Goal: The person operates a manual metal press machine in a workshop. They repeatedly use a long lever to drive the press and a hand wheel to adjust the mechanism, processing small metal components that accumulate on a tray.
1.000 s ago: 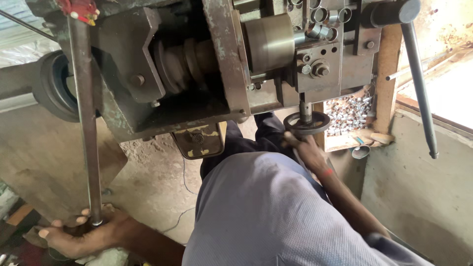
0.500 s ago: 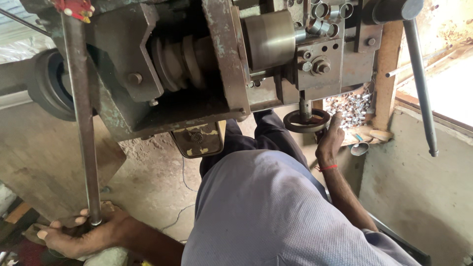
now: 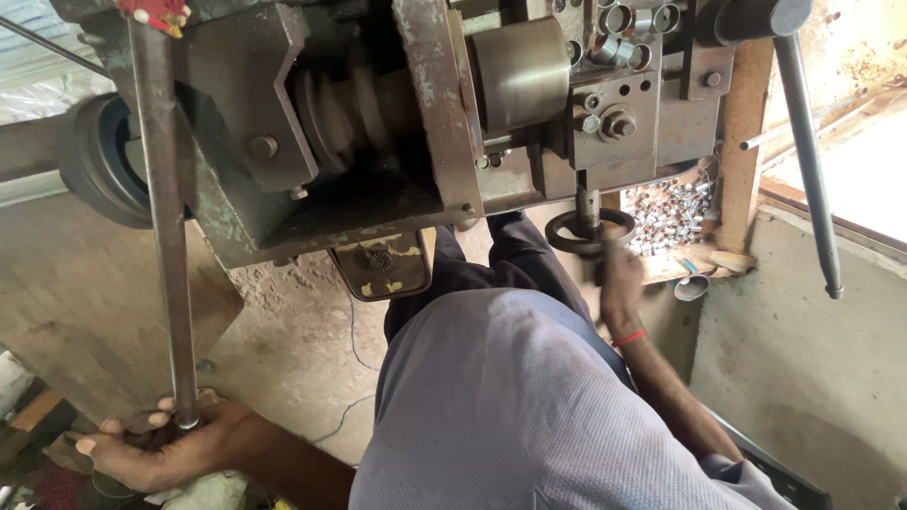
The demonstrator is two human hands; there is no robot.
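Rusty matt metal rod [image 3: 165, 217]; smooth steel cylinder [image 3: 520, 71].

Grey shirt [image 3: 529, 406], red wrist band [image 3: 628, 337], rusty brown machine [image 3: 425, 123].

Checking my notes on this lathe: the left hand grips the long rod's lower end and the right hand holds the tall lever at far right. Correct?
Not quite. In the head view the right hand is at the small handwheel, not the lever, which hangs untouched. The left hand does grip the rod.

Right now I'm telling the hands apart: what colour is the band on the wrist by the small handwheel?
Red band, clearest in the head view.
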